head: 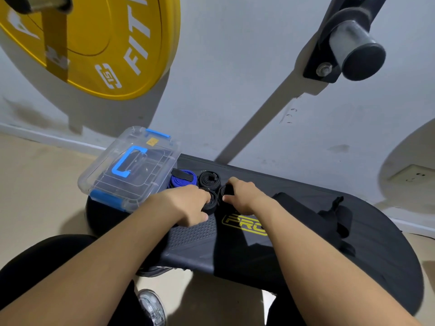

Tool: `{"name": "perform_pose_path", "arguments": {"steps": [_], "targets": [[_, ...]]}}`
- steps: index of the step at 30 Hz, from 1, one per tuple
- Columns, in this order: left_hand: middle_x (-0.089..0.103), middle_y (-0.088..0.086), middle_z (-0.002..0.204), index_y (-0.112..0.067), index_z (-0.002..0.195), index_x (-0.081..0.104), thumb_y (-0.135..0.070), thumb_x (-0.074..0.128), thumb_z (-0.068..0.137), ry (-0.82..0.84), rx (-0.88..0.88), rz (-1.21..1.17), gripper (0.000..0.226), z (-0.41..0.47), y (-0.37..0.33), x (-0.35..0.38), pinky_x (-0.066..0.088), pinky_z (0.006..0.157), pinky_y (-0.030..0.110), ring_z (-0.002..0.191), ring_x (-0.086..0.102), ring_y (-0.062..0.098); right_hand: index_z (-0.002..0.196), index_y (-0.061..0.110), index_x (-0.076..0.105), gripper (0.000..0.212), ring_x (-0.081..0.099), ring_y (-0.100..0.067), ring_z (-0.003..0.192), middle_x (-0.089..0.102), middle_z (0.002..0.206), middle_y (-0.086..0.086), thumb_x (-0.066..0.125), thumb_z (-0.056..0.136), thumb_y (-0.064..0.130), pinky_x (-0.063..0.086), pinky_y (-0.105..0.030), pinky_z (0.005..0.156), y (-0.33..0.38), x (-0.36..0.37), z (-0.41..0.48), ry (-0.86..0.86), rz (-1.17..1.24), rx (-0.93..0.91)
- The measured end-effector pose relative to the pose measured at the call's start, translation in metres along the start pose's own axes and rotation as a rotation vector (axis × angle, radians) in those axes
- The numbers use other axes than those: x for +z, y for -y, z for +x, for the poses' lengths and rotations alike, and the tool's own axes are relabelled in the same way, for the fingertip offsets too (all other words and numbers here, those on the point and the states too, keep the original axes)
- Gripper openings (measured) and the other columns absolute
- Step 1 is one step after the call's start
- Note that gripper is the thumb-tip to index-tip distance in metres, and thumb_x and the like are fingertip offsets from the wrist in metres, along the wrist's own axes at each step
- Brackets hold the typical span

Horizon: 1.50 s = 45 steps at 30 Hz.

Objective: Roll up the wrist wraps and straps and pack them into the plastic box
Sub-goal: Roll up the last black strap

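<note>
Snugly coiled black fabric rolls (209, 181)

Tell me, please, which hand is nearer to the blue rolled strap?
Left. The left hand sits right beside the blue rolled strap, gripping a black roll; the right hand grips a second black roll farther right.

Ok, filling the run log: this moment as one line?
left hand holds black roll; right hand holds second roll; blue roll by box; box shut

The person wears black trousers (42, 248) and a silvery shoe (151, 307).
</note>
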<state>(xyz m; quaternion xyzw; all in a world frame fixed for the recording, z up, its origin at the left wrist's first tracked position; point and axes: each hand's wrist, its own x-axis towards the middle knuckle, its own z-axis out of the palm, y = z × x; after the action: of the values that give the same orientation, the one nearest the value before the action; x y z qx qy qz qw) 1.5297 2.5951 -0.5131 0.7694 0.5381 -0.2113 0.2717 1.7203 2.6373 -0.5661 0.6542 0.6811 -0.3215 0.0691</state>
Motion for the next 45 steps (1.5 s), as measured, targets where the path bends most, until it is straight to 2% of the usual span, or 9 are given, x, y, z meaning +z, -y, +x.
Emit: {"name": "perform_pose_path", "arguments": {"steps": [4,10,14,19,22,28,33,38,45], "targets": [[0.060,0.008,0.137,-0.021,0.148,0.052,-0.041,0.057,0.108,-0.020,-0.008,0.003,0.045,-0.003,0.000,-0.004,0.052,0.107,0.050,0.125,0.060,0.032,0.166,0.013,0.019,0.091,0.066,-0.036,0.118,0.063,0.136,-0.021,0.070,0.091,0.021,0.056,-0.036,0.096,0.000,-0.015,-0.013,0.076,0.002,0.034],[0.064,0.008,0.124,-0.022,0.134,0.060,-0.040,0.057,0.106,-0.128,0.023,0.041,0.033,-0.008,-0.014,-0.010,0.055,0.099,0.049,0.113,0.064,0.033,0.150,0.010,0.055,0.058,0.063,-0.035,0.131,0.067,0.140,-0.018,0.059,0.092,0.013,0.053,-0.038,0.107,-0.026,-0.061,-0.056,-0.045,-0.167,-0.031],[0.063,0.000,0.111,-0.024,0.127,0.065,-0.040,0.059,0.106,-0.168,0.148,0.025,0.026,-0.004,-0.049,-0.009,0.054,0.098,0.044,0.116,0.061,0.029,0.114,0.014,0.080,0.031,0.073,-0.028,0.099,0.073,0.087,-0.002,0.057,0.092,0.011,0.057,-0.030,0.084,-0.070,-0.082,-0.088,-0.198,-0.009,0.026],[0.058,-0.010,0.092,-0.029,0.118,0.069,-0.036,0.058,0.104,-0.152,0.294,0.007,0.019,0.007,-0.114,-0.003,0.055,0.095,0.043,0.103,0.062,0.024,0.084,0.008,0.058,0.004,0.060,-0.032,0.074,0.062,0.082,-0.010,0.060,0.083,0.006,0.046,-0.030,0.057,-0.148,-0.073,-0.125,-0.295,-0.121,0.289],[0.061,-0.010,0.092,-0.026,0.111,0.069,-0.033,0.057,0.104,-0.125,0.345,0.021,0.016,0.014,-0.149,0.004,0.057,0.090,0.043,0.096,0.065,0.024,0.089,0.011,0.047,0.025,0.054,-0.025,0.071,0.054,0.088,-0.007,0.070,0.085,0.019,0.038,-0.030,0.050,-0.182,-0.055,-0.138,-0.205,-0.124,0.354],[0.061,-0.008,0.097,-0.024,0.125,0.067,-0.036,0.056,0.107,-0.023,0.380,0.115,0.024,0.033,-0.193,0.015,0.055,0.089,0.042,0.114,0.063,0.028,0.126,0.015,0.035,0.087,0.065,-0.032,0.101,0.054,0.116,-0.008,0.094,0.072,0.048,0.052,-0.038,0.072,-0.204,-0.004,-0.148,0.042,-0.256,0.301],[0.057,-0.010,0.106,-0.032,0.129,0.064,-0.042,0.055,0.106,0.002,0.326,0.211,0.027,0.042,-0.206,0.026,0.032,0.057,0.030,0.093,0.058,0.017,0.124,0.012,0.054,0.070,0.062,-0.033,0.095,0.039,0.131,-0.012,0.096,0.072,0.035,0.048,-0.040,0.072,-0.217,0.017,-0.151,0.118,-0.518,0.211],[0.060,0.006,0.138,-0.028,0.150,0.049,-0.036,0.069,0.100,0.076,0.317,0.215,0.054,0.045,-0.212,0.024,0.054,0.099,0.045,0.121,0.062,0.030,0.082,0.021,0.057,0.037,0.064,-0.028,0.088,0.059,0.100,-0.002,0.088,0.073,0.039,0.058,-0.039,0.076,-0.215,-0.018,-0.151,0.088,-0.322,0.139],[0.060,0.005,0.135,-0.032,0.157,0.032,-0.048,0.092,0.079,0.058,0.381,0.030,0.100,0.049,-0.214,0.016,0.052,0.104,0.047,0.122,0.060,0.030,0.084,0.020,0.070,0.012,0.067,-0.012,0.076,0.072,0.076,0.010,0.081,0.083,0.023,0.052,-0.033,0.076,-0.210,-0.072,-0.164,-0.053,0.334,-0.020]]}}
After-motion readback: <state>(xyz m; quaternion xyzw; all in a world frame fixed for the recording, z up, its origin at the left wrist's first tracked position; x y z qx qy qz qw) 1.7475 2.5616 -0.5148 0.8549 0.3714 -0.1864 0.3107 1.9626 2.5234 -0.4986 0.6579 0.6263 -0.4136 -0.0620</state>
